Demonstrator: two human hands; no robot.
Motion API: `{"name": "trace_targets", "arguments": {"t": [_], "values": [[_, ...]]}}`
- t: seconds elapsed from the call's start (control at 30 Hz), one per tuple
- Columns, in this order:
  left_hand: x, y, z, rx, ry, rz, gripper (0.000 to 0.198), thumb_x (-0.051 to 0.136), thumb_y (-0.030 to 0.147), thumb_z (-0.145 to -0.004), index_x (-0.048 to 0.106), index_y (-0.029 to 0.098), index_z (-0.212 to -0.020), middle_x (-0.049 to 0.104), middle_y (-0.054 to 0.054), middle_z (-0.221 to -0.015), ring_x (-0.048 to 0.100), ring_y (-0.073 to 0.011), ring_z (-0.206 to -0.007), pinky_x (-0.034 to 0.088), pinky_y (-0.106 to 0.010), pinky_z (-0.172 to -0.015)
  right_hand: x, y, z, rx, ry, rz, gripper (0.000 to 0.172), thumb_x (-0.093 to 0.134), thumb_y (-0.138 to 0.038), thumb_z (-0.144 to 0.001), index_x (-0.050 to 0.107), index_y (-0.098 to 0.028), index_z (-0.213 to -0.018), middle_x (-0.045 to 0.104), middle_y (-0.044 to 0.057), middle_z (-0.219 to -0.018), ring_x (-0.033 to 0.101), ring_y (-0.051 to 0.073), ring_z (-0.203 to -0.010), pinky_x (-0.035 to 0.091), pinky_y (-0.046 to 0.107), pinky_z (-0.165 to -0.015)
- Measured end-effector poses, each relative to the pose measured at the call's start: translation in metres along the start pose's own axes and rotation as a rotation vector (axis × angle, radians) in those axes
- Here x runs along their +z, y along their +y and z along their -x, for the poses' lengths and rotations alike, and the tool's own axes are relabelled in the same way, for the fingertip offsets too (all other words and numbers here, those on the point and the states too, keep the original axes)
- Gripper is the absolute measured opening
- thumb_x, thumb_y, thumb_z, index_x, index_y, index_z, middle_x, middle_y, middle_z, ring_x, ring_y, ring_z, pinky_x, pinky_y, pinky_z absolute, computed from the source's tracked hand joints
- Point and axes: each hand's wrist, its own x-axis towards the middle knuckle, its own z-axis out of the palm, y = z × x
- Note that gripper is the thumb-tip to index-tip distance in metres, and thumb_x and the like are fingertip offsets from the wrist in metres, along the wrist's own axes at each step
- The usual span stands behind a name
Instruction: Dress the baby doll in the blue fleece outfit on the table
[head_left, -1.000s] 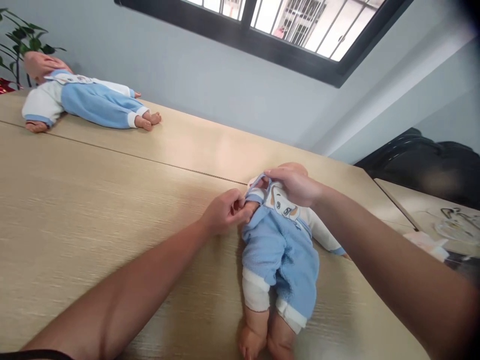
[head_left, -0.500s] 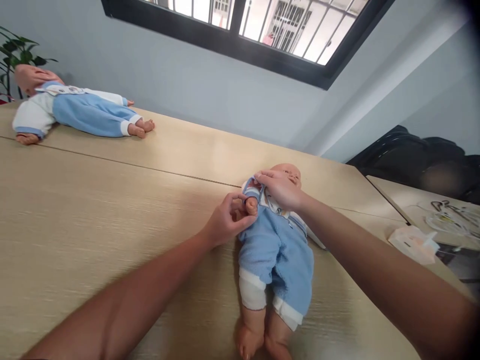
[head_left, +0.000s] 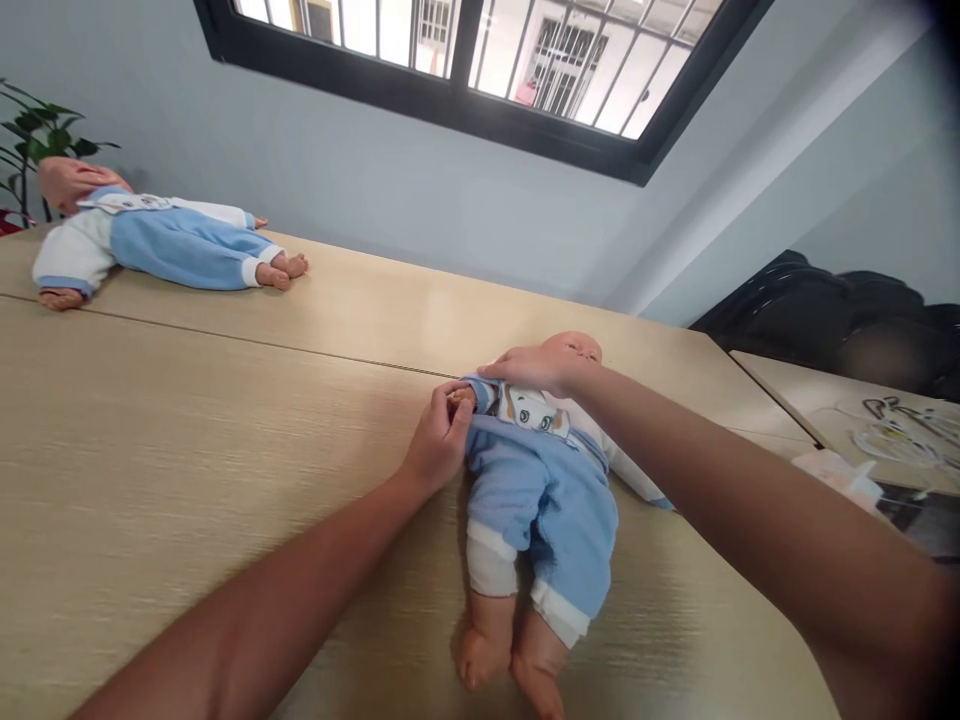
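A baby doll [head_left: 574, 348] lies on its back on the table, feet toward me, in a blue and white outfit [head_left: 546, 480] with an animal face on the chest. My left hand [head_left: 439, 435] is closed around the doll's small hand [head_left: 463, 397], drawn out to the left by its blue cuff. Across the doll's upper chest and shoulder lies my right hand [head_left: 532, 368], its fingertips pinching the outfit's edge near that sleeve. The hand covers the doll's neck and part of the face. The doll's other sleeve [head_left: 637, 475] rests on the table, partly behind my right forearm.
A second doll [head_left: 184, 245] in similar clothes lies at the table's far left, near a plant [head_left: 45, 130]. The wooden table [head_left: 187, 420] meets a wall under a barred window. At right are a whitish box [head_left: 840, 475], coiled cables [head_left: 900, 440] and black chairs [head_left: 862, 310].
My left hand has moved left and up with the doll's hand, stretching the arm outward. My right hand has shifted left over the shoulder. The chest print shows more fully.
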Motion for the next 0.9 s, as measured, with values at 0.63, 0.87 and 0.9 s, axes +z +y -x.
{"name": "trace_targets", "arguments": {"t": [0.63,0.87,0.9], "values": [[-0.042,0.007,-0.027,0.526,0.194,-0.364,0.031,0.055,0.016,-0.076,0.064,0.020,-0.105,0.070,-0.006,-0.095,0.064,-0.0226,-0.086,0.052,-0.036,-0.079,-0.022,-0.015,-0.013,0.336,0.258,0.187,0.034,0.066,-0.052,-0.088,0.066,-0.020,-0.081,0.051,0.001,-0.056,0.050,0.018,-0.056,0.036,0.030,-0.056],[-0.048,0.007,-0.025,0.518,0.107,-0.113,0.030,0.054,0.016,-0.076,0.065,0.021,-0.104,0.070,-0.004,-0.094,0.066,-0.0205,-0.086,0.053,-0.033,-0.077,-0.038,0.013,-0.013,0.401,0.368,0.035,0.029,0.066,-0.044,-0.088,0.060,-0.019,-0.074,0.037,-0.003,-0.047,0.042,0.016,-0.048,0.033,0.031,-0.050],[-0.048,0.008,-0.026,0.509,0.117,-0.088,0.030,0.054,0.017,-0.076,0.066,0.021,-0.103,0.070,-0.004,-0.094,0.066,-0.0204,-0.085,0.053,-0.032,-0.076,-0.041,0.014,-0.009,0.398,0.393,0.035,0.027,0.067,-0.042,-0.088,0.060,-0.018,-0.075,0.038,-0.003,-0.048,0.042,0.015,-0.048,0.032,0.030,-0.050]]}}
